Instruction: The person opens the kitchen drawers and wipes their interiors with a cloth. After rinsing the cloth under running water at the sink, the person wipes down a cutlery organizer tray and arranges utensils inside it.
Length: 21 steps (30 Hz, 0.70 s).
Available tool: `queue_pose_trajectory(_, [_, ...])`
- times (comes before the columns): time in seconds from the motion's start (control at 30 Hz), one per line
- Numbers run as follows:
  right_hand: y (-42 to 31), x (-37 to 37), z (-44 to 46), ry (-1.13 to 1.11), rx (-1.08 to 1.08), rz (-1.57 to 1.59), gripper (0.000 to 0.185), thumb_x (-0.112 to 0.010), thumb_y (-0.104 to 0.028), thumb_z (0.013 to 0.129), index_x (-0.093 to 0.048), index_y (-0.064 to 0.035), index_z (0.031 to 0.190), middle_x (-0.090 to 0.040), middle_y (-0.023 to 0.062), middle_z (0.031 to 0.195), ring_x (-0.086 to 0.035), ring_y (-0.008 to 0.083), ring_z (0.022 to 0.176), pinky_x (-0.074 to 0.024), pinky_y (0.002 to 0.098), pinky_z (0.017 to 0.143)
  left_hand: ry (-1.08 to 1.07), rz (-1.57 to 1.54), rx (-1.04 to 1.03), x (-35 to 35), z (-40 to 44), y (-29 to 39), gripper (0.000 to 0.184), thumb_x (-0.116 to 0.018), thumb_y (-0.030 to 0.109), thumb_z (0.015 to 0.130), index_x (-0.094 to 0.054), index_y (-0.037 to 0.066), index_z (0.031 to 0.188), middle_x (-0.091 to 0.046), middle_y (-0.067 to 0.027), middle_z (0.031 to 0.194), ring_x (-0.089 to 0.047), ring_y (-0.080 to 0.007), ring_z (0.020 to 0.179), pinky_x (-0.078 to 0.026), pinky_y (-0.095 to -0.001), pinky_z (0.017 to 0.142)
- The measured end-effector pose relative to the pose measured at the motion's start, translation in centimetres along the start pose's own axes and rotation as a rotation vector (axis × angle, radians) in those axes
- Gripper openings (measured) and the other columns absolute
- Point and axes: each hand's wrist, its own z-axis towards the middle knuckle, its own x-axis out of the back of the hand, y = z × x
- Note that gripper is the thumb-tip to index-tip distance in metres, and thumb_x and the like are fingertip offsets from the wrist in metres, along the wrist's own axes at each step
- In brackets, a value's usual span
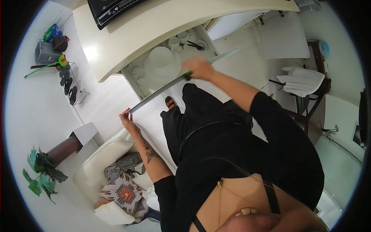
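A pulled-out drawer (pixel 138 89) under the counter holds white plates (pixel 160 58), cups and bowls. At the left end of its long front panel (pixel 154 95), my left hand (pixel 127 119) grips the edge with bent fingers. My right hand (pixel 199 67), blurred by motion, is over the top edge of the same panel, around its middle. Under its fingers shows a small dark green, sponge-like thing (pixel 188 75), pressed to or just over the edge; its exact kind is unclear.
Above the drawer runs a cream counter (pixel 116 42) with a black induction cooker (pixel 116 11). A cream sofa (pixel 91 166) with a patterned cushion (pixel 123 192) is at lower left. A shoe rack (pixel 79 87) and a potted plant (pixel 42 174) stand farther left; a draped chair (pixel 301 81) is at right.
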Motion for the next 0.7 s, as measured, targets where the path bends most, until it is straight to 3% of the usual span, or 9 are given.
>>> queue_pose_trajectory(0.1, [7.4,6.4,-3.2,-0.182,-0.203,-0.111,0.054,-0.071,-0.025,0.064,-0.055,-0.0179,0.115,-0.058,0.0032,0.111,-0.051,0.0218,0.105,-0.0326,0.0505,0.096,0.059,-0.010,-0.001,-0.4,-0.4,0.0,0.046,-0.025,0.048,0.096,-0.056,0.014,0.096,-0.059,-0.0026,0.107,-0.044,-0.0150,0.102,-0.033,-0.0352,0.092])
queue_pose_trajectory(0.23, [19.1,8.9,-8.6,-0.127,-0.361,-0.216,0.052,-0.069,-0.017,0.067,-0.054,-0.0163,0.116,-0.056,0.0075,0.109,-0.052,0.0277,0.102,-0.0417,0.0412,0.090,0.128,-0.059,-0.002,-1.4,-1.0,0.3,0.044,-0.026,0.047,0.096,-0.055,0.014,0.094,-0.060,-0.0012,0.104,-0.045,-0.0119,0.102,-0.032,-0.0363,0.092])
queue_pose_trajectory(0.3, [27.5,8.0,-13.2,0.177,-0.390,-0.313,0.047,-0.068,-0.011,0.068,-0.054,-0.0133,0.113,-0.055,0.0102,0.109,-0.052,0.0301,0.102,-0.0447,0.0397,0.086,0.136,-0.049,0.004,-1.5,-1.2,0.6,0.044,-0.026,0.046,0.096,-0.055,0.014,0.094,-0.060,-0.0014,0.104,-0.047,-0.0120,0.102,-0.032,-0.0364,0.092])
queue_pose_trajectory(0.37, [26.1,13.7,-12.8,0.057,-0.769,-0.201,0.038,-0.068,-0.007,0.069,-0.054,-0.0084,0.104,-0.058,0.0119,0.103,-0.055,0.0311,0.098,-0.0456,0.0380,0.082,0.151,-0.041,0.013,-1.5,-1.0,0.6,0.044,-0.025,0.046,0.096,-0.055,0.014,0.094,-0.060,-0.0016,0.104,-0.048,-0.0121,0.103,-0.031,-0.0365,0.092])
queue_pose_trajectory(0.47, [24.1,16.1,-13.3,0.132,-0.777,0.076,0.029,-0.067,-0.005,0.069,-0.053,-0.0052,0.093,-0.060,0.0113,0.093,-0.057,0.0306,0.091,-0.0461,0.0369,0.078,0.178,-0.011,0.028,-1.8,-0.8,0.5,0.044,-0.025,0.045,0.096,-0.056,0.013,0.093,-0.061,-0.0023,0.103,-0.050,-0.0123,0.103,-0.031,-0.0363,0.091])
queue_pose_trajectory(0.5, [23.1,15.5,-13.7,0.255,-0.704,0.130,0.027,-0.068,-0.006,0.067,-0.051,-0.0044,0.089,-0.059,0.0106,0.084,-0.058,0.0304,0.081,-0.0458,0.0360,0.074,0.196,-0.021,0.031,-1.9,-0.8,0.4,0.044,-0.025,0.044,0.096,-0.056,0.013,0.092,-0.061,-0.0026,0.102,-0.050,-0.0125,0.102,-0.031,-0.0362,0.091])
queue_pose_trajectory(0.7, [16.2,7.5,-12.4,0.639,-0.883,0.249,0.028,-0.068,-0.006,0.065,-0.051,-0.0037,0.086,-0.055,0.0105,0.083,-0.055,0.0269,0.078,-0.0445,0.0332,0.074,0.217,-0.005,0.035,-2.1,-1.3,0.6,0.043,-0.026,0.044,0.096,-0.056,0.013,0.091,-0.062,-0.0028,0.101,-0.050,-0.0126,0.103,-0.033,-0.0368,0.090])
